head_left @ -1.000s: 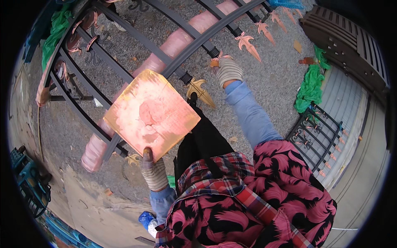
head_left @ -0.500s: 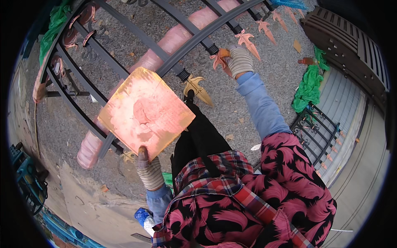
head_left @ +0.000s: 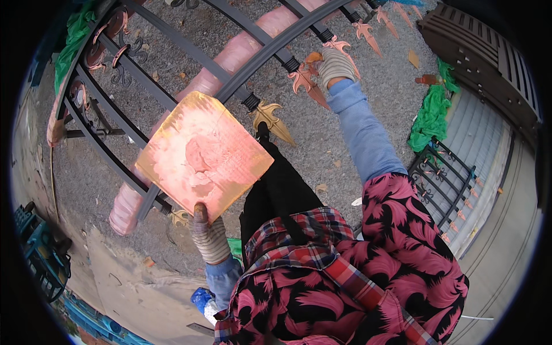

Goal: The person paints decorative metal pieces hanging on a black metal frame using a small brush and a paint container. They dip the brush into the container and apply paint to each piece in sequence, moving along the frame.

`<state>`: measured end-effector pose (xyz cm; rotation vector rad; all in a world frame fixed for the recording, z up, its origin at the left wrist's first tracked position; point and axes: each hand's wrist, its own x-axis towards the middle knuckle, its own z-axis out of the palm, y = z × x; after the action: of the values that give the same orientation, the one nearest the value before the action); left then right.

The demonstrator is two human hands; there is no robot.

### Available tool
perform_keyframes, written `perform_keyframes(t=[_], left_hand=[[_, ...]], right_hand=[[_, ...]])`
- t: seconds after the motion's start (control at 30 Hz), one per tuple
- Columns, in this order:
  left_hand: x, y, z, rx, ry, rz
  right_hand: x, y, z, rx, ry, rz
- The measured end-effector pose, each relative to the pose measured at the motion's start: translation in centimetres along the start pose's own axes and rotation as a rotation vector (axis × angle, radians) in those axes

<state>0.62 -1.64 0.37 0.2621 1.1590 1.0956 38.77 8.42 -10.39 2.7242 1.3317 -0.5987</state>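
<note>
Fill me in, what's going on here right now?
A person's left hand holds a square board smeared with pink by its lower corner. The right hand is out at a copper-pink spearhead on a dark metal railing, with something orange-brown at its fingertips that I can't identify. The neighbouring spearhead nearer the board is gold; several beyond the right hand are copper-pink.

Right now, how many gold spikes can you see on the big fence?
2: one gold spike right of the board, and a second gold spike at its lower corner, just left of the left hand. The board may hide more.
</note>
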Motion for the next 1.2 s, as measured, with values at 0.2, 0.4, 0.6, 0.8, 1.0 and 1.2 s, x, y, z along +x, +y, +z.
perform_keyframes(t=[0.2,0.4,0.6,0.8,1.0,1.2], left_hand=[[0.5,-0.1,0.4,0.059,-0.042,-0.006],[0.3,0.4,-0.3,0.083,-0.02,0.006],[-0.1,0.0,-0.8,0.095,-0.001,-0.005],[-0.8,0.6,0.1,0.073,-0.062,-0.011],[-0.9,0.0,-1.4,0.087,-0.035,-0.006],[-1.5,-0.1,-1.5,0.043,0.014,-0.076]], right_hand=[[1.5,1.4,9.1,0.078,-0.251,0.144],[0.6,3.1,2.7,0.297,-0.174,0.176],[-3.7,-0.3,-0.6,-0.121,-0.027,-0.093],[-4.1,8.3,6.9,0.069,-0.405,0.373],[-8.1,2.9,-0.8,-0.049,-0.049,0.028],[-8.3,6.0,2.1,-0.005,-0.119,0.109]])
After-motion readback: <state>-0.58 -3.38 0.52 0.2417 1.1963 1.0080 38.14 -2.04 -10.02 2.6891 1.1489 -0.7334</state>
